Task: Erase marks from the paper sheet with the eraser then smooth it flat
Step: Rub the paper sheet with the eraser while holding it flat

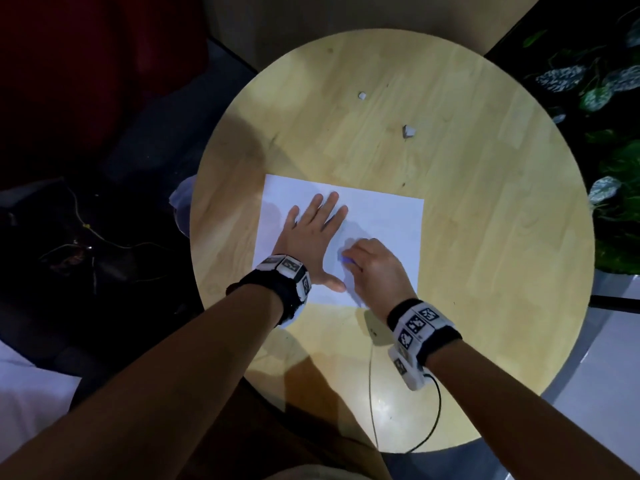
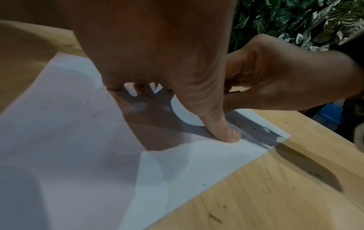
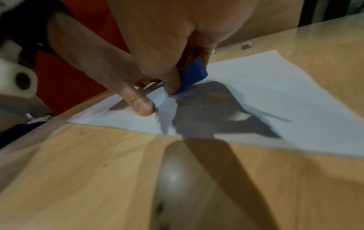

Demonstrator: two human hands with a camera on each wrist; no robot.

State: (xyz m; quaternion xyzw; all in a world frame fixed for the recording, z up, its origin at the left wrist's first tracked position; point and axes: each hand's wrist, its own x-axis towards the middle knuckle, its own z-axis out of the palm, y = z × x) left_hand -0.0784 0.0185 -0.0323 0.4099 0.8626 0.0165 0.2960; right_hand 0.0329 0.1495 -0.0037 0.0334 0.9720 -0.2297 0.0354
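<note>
A white paper sheet (image 1: 381, 216) lies on the round wooden table (image 1: 485, 237), near its front left. My left hand (image 1: 311, 230) presses flat on the sheet's left half, fingers straight and spread, thumb (image 2: 222, 132) down on the paper (image 2: 78, 140). My right hand (image 1: 370, 268) sits just right of that thumb and pinches a blue eraser (image 3: 194, 74) between thumb and fingers, its lower edge against the paper (image 3: 275, 87). In the head view only a blue sliver of the eraser (image 1: 346, 260) shows. Small dark crumbs dot the sheet.
Two small white scraps (image 1: 362, 95) (image 1: 409, 131) lie on the far part of the table. A thin cable (image 1: 372, 393) runs across the table's near edge from my right wristband. Leafy plants (image 1: 606, 98) stand to the right; dark floor clutter lies left.
</note>
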